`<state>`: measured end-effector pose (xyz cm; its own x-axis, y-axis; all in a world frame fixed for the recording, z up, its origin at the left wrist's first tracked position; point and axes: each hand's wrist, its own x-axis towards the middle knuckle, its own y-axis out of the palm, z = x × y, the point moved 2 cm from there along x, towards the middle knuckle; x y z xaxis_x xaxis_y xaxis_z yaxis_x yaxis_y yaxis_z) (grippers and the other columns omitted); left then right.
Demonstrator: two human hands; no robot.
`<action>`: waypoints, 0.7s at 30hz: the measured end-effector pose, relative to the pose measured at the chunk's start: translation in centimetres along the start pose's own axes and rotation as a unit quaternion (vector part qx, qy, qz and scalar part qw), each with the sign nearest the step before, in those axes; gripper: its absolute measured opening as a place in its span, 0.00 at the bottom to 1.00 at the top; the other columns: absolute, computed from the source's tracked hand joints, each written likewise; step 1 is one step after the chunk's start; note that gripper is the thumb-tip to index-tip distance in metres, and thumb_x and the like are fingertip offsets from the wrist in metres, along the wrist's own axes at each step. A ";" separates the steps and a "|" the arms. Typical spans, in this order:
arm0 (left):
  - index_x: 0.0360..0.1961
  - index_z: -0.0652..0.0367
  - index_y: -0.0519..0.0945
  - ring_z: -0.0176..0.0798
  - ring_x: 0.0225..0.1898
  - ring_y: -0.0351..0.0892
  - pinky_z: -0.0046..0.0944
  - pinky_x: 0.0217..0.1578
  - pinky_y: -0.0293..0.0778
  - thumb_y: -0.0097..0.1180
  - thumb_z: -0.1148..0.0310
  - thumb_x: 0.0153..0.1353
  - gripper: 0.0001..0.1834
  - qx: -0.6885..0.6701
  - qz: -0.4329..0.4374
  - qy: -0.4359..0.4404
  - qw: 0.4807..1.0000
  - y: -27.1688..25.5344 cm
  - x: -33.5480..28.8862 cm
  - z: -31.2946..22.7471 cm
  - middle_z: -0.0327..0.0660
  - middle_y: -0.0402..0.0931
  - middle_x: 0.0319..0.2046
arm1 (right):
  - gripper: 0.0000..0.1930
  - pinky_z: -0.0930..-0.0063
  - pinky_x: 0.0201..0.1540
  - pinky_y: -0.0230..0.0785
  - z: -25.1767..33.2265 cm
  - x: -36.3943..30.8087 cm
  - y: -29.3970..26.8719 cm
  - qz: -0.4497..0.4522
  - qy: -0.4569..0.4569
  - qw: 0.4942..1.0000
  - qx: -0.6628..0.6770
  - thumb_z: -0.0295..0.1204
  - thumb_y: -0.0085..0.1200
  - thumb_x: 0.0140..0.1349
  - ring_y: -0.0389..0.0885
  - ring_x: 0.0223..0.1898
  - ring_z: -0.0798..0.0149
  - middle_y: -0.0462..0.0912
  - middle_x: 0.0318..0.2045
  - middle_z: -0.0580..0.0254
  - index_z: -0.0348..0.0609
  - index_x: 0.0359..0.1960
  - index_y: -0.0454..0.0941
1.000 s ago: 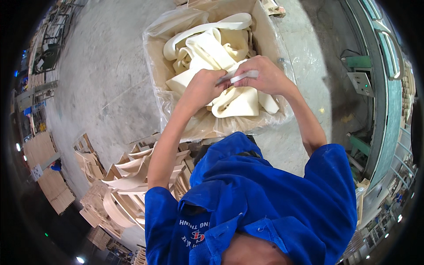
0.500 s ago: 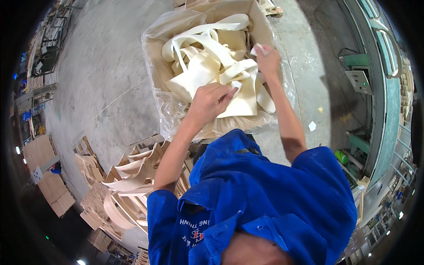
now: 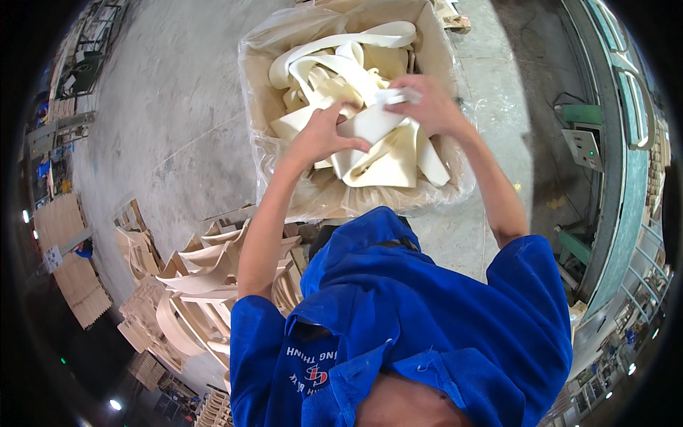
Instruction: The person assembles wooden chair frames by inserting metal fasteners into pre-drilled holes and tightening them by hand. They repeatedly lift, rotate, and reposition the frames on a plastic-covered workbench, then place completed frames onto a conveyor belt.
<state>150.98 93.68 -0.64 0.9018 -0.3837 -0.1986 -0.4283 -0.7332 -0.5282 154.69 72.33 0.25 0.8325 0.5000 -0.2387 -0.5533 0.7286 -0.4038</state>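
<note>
In the head view, you are working over a box (image 3: pixel 430 44), with a broad white strip (image 3: pixel 375 128) lying between your hands. Your left hand (image 3: pixel 324 135) is resting at the strip's left end, thumb and fingers standing wide apart; how firmly it is touching the strip, you cannot tell from here. Your right hand (image 3: pixel 430 107) is closing thumb and fingers on a white scrap (image 3: pixel 397 95) just above the strip's right end. Blur is hiding whether scrap and strip are joining.

Half a second earlier, your hands were working well apart, the right one near the box's right wall and the left one pinching a white piece. Now your right hand is sitting back over the middle of the pile (image 3: pixel 384 171), and your left is spreading instead of pinching.

The box is wearing a clear plastic liner (image 3: pixel 313 203), crumpling over its rim. Inside, cream strips and sheets are heaping up, folding and looping over one another; one long band (image 3: pixel 348 44) is curving along the far side. Outside, pale wood parts (image 3: pixel 203 277) are stacking up at lower left on the grey floor (image 3: pixel 163 92), and a green machine (image 3: pixel 608 235) is standing at right.
</note>
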 end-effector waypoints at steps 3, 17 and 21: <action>0.36 0.69 0.81 0.45 0.26 0.78 0.39 0.32 0.72 0.71 0.55 0.42 0.28 0.025 0.070 -0.049 0.996 -0.1 -0.4 1.4 0.53 0.78 0.24 | 0.11 0.69 0.50 0.66 -1.2 -0.1 -2.2 0.064 -0.109 0.991 -0.040 0.27 0.65 0.46 0.74 0.48 0.59 0.79 0.44 0.61 0.40 0.30 0.76; 0.29 0.61 0.83 0.38 0.17 0.69 0.35 0.18 0.64 0.62 0.75 0.52 0.03 0.125 -0.279 0.206 0.930 3.2 -1.2 -4.3 0.44 0.69 0.15 | 0.09 0.77 0.26 0.65 -7.2 4.0 7.2 -0.412 0.116 0.850 0.307 0.25 0.64 0.46 0.71 0.24 0.73 0.78 0.22 0.66 0.36 0.28 0.76; 0.31 0.63 0.83 0.29 0.16 0.70 0.30 0.18 0.65 0.61 0.73 0.55 0.04 -0.016 -0.349 0.212 0.912 0.9 -1.9 -6.5 0.40 0.76 0.17 | 0.17 0.78 0.32 0.69 -9.0 3.7 1.4 -0.304 0.134 0.847 0.415 0.27 0.64 0.52 0.76 0.31 0.74 0.80 0.32 0.63 0.34 0.43 0.76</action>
<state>148.51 90.03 4.63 0.8548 0.0059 0.5190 0.2351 -0.8958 -0.3771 157.25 70.99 -9.11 0.8852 -0.1288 -0.4470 0.2435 0.9470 0.2093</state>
